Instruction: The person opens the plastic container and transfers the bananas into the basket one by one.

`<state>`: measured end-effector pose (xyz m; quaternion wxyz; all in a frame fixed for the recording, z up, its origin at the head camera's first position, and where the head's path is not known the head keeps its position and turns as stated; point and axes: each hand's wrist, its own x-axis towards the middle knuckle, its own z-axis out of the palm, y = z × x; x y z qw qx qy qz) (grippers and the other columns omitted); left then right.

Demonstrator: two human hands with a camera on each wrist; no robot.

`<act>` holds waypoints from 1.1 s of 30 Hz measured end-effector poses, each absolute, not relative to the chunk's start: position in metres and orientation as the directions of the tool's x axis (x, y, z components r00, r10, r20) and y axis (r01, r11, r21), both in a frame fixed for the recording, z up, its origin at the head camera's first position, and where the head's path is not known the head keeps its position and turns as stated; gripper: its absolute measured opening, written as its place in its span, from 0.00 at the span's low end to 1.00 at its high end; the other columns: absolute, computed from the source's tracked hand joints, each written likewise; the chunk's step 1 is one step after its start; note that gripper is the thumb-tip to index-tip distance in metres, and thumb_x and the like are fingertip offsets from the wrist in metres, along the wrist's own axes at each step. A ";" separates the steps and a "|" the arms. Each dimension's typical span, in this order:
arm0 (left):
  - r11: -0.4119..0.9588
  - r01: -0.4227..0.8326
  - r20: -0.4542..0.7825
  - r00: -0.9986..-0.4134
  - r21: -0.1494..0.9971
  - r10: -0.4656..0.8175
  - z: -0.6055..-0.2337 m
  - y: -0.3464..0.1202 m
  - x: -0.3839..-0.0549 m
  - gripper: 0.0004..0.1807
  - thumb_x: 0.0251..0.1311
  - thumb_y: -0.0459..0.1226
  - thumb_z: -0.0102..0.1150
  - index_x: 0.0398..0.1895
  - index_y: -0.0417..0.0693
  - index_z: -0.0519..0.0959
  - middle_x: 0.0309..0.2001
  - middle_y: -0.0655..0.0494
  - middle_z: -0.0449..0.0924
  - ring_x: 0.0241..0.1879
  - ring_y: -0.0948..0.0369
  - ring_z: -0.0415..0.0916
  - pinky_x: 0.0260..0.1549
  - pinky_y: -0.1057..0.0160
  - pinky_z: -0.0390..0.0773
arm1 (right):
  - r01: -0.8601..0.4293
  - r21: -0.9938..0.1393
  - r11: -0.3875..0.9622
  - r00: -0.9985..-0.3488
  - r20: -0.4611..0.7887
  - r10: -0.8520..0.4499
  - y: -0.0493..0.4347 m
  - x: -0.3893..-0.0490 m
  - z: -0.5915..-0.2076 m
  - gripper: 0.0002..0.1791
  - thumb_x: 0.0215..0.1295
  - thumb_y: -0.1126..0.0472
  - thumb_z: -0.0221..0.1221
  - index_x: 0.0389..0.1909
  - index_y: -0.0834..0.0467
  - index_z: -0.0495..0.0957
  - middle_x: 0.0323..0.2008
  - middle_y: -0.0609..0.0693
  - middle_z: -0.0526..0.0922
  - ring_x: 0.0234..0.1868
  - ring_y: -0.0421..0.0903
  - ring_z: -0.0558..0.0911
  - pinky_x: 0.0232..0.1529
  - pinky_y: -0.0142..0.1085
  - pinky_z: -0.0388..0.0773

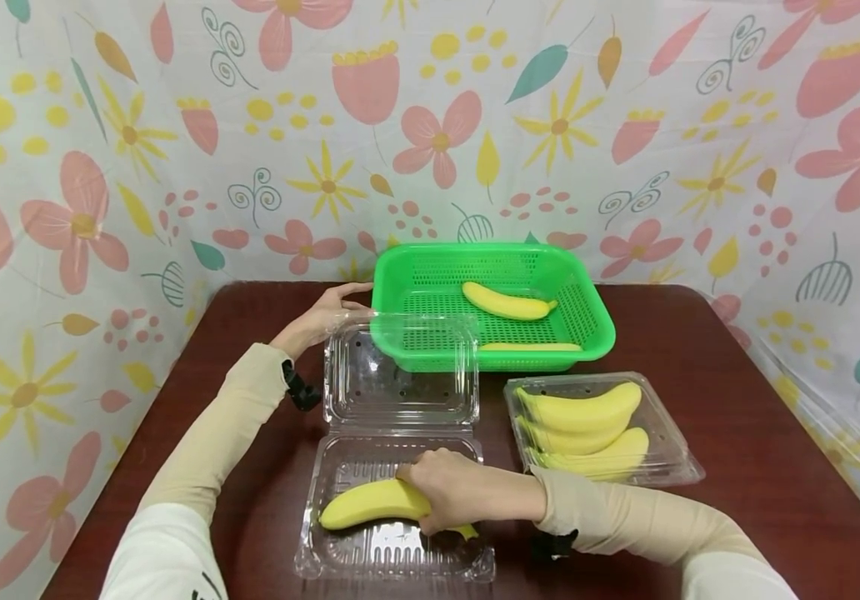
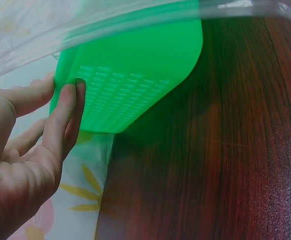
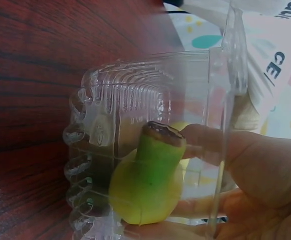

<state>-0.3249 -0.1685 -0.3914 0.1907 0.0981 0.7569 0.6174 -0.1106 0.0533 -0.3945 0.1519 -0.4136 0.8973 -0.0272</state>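
Note:
My right hand (image 1: 448,487) grips a yellow banana (image 1: 370,502) inside the base of an open clear plastic clamshell box (image 1: 310,517). In the right wrist view, the banana's green stem end (image 3: 158,155) faces the camera through the box wall, with fingers and thumb around the fruit. At the left end of a green plastic basket (image 1: 597,312), my left hand (image 1: 325,317) has its extended fingertips (image 2: 68,95) against the outer wall, near the rim. The box's raised lid (image 1: 400,396) stands just in front of the basket.
Two bananas lie in the basket, one (image 1: 508,302) near the back and one (image 1: 531,347) along the front wall. To the right, a closed clear box (image 1: 670,450) contains three bananas (image 1: 587,408). A flowered cloth (image 1: 437,125) hangs behind the dark red table (image 1: 250,467).

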 end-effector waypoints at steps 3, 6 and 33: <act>0.223 -0.090 -0.171 -0.910 0.971 0.379 -0.392 -0.169 -0.326 0.39 0.56 0.32 0.60 0.70 0.49 0.54 0.54 0.31 0.71 0.40 0.58 0.82 0.38 0.66 0.81 | -0.729 -0.178 0.661 -0.616 -0.251 -0.747 0.053 -0.111 -0.393 0.23 0.40 0.52 0.71 0.38 0.52 0.75 0.21 0.38 0.69 0.21 0.34 0.67 0.19 0.23 0.65; 0.230 -0.099 -0.182 -0.910 0.968 0.373 -0.393 -0.170 -0.328 0.39 0.56 0.32 0.60 0.70 0.49 0.54 0.54 0.32 0.71 0.42 0.57 0.81 0.40 0.66 0.80 | -0.723 -0.180 0.667 -0.620 -0.256 -0.742 0.053 -0.112 -0.392 0.25 0.40 0.52 0.71 0.41 0.53 0.75 0.22 0.39 0.70 0.21 0.34 0.67 0.19 0.24 0.65; 0.242 -0.103 -0.192 -0.905 0.965 0.380 -0.396 -0.170 -0.329 0.37 0.58 0.33 0.58 0.69 0.54 0.56 0.54 0.35 0.72 0.42 0.61 0.80 0.43 0.63 0.80 | -0.684 -0.284 0.672 -0.636 -0.219 -0.740 0.064 -0.119 -0.372 0.31 0.42 0.56 0.69 0.51 0.55 0.72 0.21 0.39 0.71 0.18 0.34 0.69 0.17 0.21 0.67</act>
